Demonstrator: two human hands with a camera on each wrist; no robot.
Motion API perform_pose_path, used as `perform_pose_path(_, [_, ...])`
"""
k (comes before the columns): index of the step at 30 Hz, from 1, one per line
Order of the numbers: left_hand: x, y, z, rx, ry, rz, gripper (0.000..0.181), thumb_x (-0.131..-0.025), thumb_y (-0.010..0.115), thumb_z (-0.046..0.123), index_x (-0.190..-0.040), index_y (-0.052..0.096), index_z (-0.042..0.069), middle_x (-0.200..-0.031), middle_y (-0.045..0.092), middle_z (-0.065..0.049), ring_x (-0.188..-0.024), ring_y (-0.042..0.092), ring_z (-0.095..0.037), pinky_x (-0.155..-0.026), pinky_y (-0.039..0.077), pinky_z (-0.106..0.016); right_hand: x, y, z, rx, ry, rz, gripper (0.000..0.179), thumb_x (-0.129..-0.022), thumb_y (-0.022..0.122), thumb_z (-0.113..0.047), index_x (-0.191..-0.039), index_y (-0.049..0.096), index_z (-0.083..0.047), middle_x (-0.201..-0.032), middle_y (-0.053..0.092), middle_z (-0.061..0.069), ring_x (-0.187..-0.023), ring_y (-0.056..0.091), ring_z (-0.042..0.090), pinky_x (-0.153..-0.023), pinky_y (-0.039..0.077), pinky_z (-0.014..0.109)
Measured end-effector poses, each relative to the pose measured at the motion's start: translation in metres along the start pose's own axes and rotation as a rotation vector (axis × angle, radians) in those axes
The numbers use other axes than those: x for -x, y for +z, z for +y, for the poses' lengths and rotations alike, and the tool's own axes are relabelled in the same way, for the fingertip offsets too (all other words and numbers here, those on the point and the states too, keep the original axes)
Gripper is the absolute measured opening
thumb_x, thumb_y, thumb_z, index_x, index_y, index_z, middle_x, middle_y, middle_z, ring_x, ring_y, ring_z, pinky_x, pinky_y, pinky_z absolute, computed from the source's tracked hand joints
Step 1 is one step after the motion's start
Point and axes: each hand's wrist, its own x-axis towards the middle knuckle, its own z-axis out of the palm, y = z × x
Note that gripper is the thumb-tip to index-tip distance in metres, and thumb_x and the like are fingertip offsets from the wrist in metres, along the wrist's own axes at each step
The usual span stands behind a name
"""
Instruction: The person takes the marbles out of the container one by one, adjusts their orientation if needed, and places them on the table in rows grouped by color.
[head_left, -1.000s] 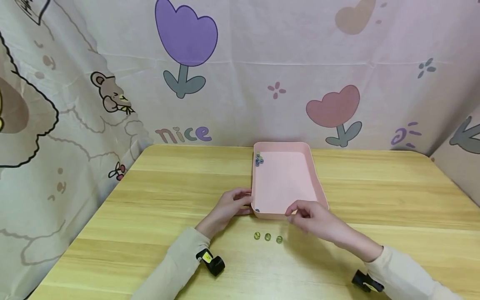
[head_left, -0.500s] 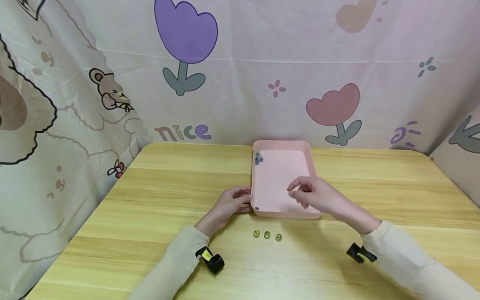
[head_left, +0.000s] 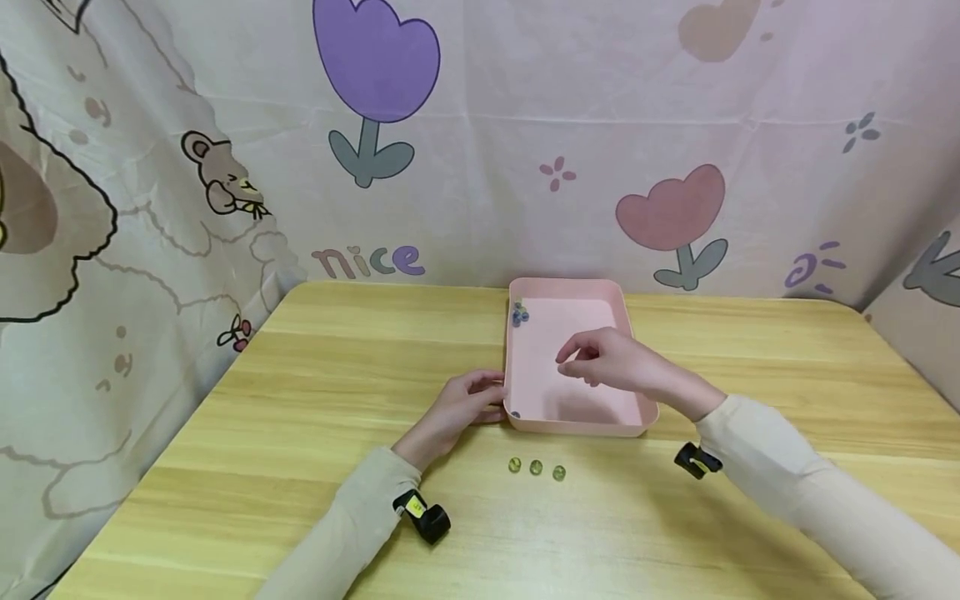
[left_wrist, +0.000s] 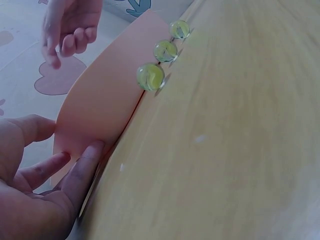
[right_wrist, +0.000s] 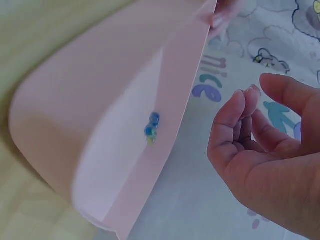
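Observation:
A shallow pink tray [head_left: 582, 428] lies on the table. My left hand [head_left: 467, 402] is at its left side, relaxed fingertips touching the outer wall [left_wrist: 95, 105]. Over the tray is my right hand [head_left: 611, 360], fingers loosely curved; the right wrist view shows a gap between thumb and fingertips, with nothing seen in it. Several blue and yellow-green glass marbles [head_left: 520, 314] cluster along the tray's far left wall, and a single dark marble [head_left: 514, 415] sits in its near left corner. In front of the tray, three yellow-green marbles [head_left: 536, 467] form a row.
The wooden table [head_left: 360, 358] reaches back to a printed curtain [head_left: 480, 167], with the tray's far end close to it. Black wrist cameras [head_left: 429, 518] are strapped to both sleeves.
My right hand has moved from the tray's near edge up over its interior, then slightly leftward. The left hand stays at the tray's side, and the three marbles in front keep their places.

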Motion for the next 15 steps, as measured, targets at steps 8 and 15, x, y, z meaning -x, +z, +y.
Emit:
perform_pose_path(8, [0.0, 0.0, -0.001, -0.005, -0.014, 0.013, 0.037, -0.095, 0.058, 0.003, -0.129, 0.051, -0.011, -0.12, 0.057, -0.023, -0.098, 0.062, -0.023, -0.085, 0.057, -0.034, -0.03, -0.013, 0.003, 0.03, 0.03, 0.058, 0.018, -0.09, 0.062, -0.008, -0.101, 0.067, 0.006, -0.074, 0.062, 0.003, -0.066, 0.056, 0.018, -0.063, 0.055, 0.031])
perform_pose_path(15, [-0.001, 0.001, 0.0, -0.01, 0.005, 0.003, 0.037, -0.096, 0.058, 0.004, -0.129, 0.051, -0.011, -0.12, 0.057, -0.023, -0.098, 0.062, -0.024, -0.085, 0.057, -0.034, -0.053, -0.031, 0.008, 0.11, 0.085, 0.142, 0.02, -0.093, 0.06, -0.01, -0.104, 0.066, 0.006, -0.087, 0.065, 0.013, -0.07, 0.059, 0.019, -0.067, 0.056, 0.033])
